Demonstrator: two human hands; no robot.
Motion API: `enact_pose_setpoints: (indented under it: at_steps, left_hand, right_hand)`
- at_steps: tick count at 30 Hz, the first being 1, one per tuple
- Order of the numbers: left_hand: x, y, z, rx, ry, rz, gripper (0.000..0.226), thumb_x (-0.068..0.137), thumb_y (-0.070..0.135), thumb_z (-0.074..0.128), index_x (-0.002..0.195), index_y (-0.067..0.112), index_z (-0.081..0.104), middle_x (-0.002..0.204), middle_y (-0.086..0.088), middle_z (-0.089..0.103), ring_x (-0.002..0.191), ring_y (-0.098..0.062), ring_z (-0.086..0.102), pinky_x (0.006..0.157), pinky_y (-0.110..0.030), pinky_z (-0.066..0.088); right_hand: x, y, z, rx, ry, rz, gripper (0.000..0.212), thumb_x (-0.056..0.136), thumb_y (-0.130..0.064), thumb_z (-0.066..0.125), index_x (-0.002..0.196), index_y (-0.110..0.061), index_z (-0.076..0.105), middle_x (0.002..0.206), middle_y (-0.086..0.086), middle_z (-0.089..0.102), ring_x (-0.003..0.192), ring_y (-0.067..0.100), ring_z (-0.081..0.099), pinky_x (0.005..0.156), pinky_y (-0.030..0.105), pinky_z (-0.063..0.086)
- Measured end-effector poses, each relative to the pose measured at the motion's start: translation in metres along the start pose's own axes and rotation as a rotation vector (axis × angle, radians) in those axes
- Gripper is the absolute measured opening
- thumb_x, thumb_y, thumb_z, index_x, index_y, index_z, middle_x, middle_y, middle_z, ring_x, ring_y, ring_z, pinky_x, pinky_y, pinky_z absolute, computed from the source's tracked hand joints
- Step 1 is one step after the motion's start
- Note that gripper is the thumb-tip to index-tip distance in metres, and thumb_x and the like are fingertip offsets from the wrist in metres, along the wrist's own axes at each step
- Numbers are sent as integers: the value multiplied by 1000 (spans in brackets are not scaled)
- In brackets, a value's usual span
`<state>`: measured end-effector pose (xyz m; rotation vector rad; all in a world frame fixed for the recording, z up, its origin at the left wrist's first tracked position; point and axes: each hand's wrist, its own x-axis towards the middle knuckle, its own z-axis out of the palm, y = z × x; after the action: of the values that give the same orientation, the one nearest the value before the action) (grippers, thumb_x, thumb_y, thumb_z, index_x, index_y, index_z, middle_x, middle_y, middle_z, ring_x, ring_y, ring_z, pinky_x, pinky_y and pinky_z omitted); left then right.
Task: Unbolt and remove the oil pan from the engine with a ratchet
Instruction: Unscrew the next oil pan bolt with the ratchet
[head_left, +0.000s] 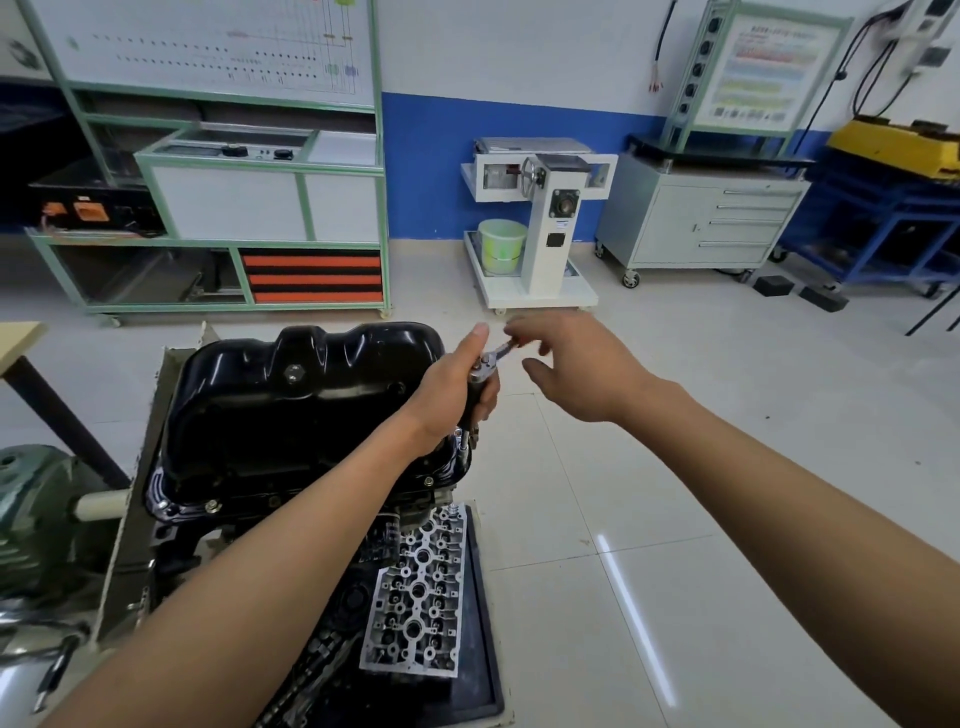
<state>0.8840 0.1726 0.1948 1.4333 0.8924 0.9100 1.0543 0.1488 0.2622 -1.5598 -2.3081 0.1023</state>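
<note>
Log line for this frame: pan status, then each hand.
oil pan: on engine | left hand: holds ratchet at pan's right edge | right hand: by ratchet handle, blurred, hold unclear

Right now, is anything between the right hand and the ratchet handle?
Nothing visible. The ratchet handle juts from the left hand toward the right hand, whose blurred fingers reach its tip. The oil pan lies left of both.

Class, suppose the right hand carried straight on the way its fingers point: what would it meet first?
Probably the ratchet handle, which the left hand grips at the edge of the oil pan; blur hides whether the right hand touches it.
</note>
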Motion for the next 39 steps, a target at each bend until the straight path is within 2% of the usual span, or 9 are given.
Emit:
enact_pose_setpoints:
  at_steps: [5, 11, 14, 17, 22, 25, 30, 35, 39]
  left_hand:
    - [6, 1, 5, 47, 169, 20, 72, 84, 79, 32, 50, 20, 56, 53, -6, 54, 55, -20, 48, 68, -39, 40]
    - [4, -1, 15, 48, 232, 61, 66, 95, 62, 35, 42, 23, 41, 47, 4, 42, 48, -11, 39, 60, -35, 34]
    - [3, -2, 16, -36, 242, 48, 59, 95, 56, 40, 45, 25, 36, 50, 2, 38, 52, -14, 34, 61, -37, 31]
    - [5, 1, 13, -5, 211, 40, 60, 95, 53, 43, 44, 23, 47, 51, -2, 47, 56, -18, 43, 68, -38, 36]
    - [2, 6, -8, 95, -96, 119, 55, 91, 50, 55, 59, 6, 59, 54, -10, 56, 56, -24, 48, 64, -33, 42]
    - [0, 3, -5, 158, -285, 123, 54, 86, 48, 60, 60, 1, 63, 56, -12, 59, 58, -28, 50, 67, -37, 41]
    - [3, 0, 1, 72, -321, 56, 44, 76, 46, 60, 47, 14, 53, 48, -6, 48, 49, -21, 43, 60, -32, 40]
    - [5, 0, -2, 34, -110, 76, 52, 84, 52, 52, 48, 16, 47, 46, -7, 43, 50, -21, 43, 59, -24, 42]
    - [9, 0, 0, -27, 61, 53, 58, 94, 51, 39, 46, 20, 49, 47, -6, 45, 49, -20, 41, 58, -30, 38]
  right_hand:
    - [-23, -17, -22, -205, -98, 138, 11, 87, -38, 66, 91, -28, 69, 88, -1, 63, 82, 23, 59, 63, 32, 46]
    - [-45, -68, -22, -199, -180, 42, 47, 82, -60, 65, 60, -26, 41, 63, -3, 48, 59, 14, 50, 47, 27, 28]
    - [-47, -74, -18, -200, -168, 20, 50, 83, -61, 65, 60, -28, 34, 64, -3, 45, 61, 14, 48, 48, 28, 28]
    - [-44, -63, -24, -111, -231, 95, 37, 82, -46, 72, 62, -24, 50, 66, -1, 54, 68, 21, 58, 52, 29, 37]
    - [-20, -25, -25, -271, -159, 156, 16, 91, -18, 62, 85, -30, 71, 85, 2, 62, 85, 28, 59, 61, 31, 41]
    - [-2, -12, -12, -143, -76, 31, 39, 88, -1, 56, 115, -23, 74, 121, 3, 69, 112, 28, 61, 88, 38, 51]
    - [8, -5, 4, 306, -115, -64, 53, 84, 16, 48, 126, -12, 67, 151, -4, 47, 141, 13, 40, 116, 26, 32]
    - [-3, 11, -2, 186, -45, -14, 48, 88, 3, 58, 134, -11, 59, 136, 1, 60, 98, 17, 61, 94, 34, 48]
    - [-24, 1, -11, -147, -63, 80, 11, 92, -30, 60, 100, -25, 65, 94, -2, 66, 84, 21, 56, 67, 34, 46]
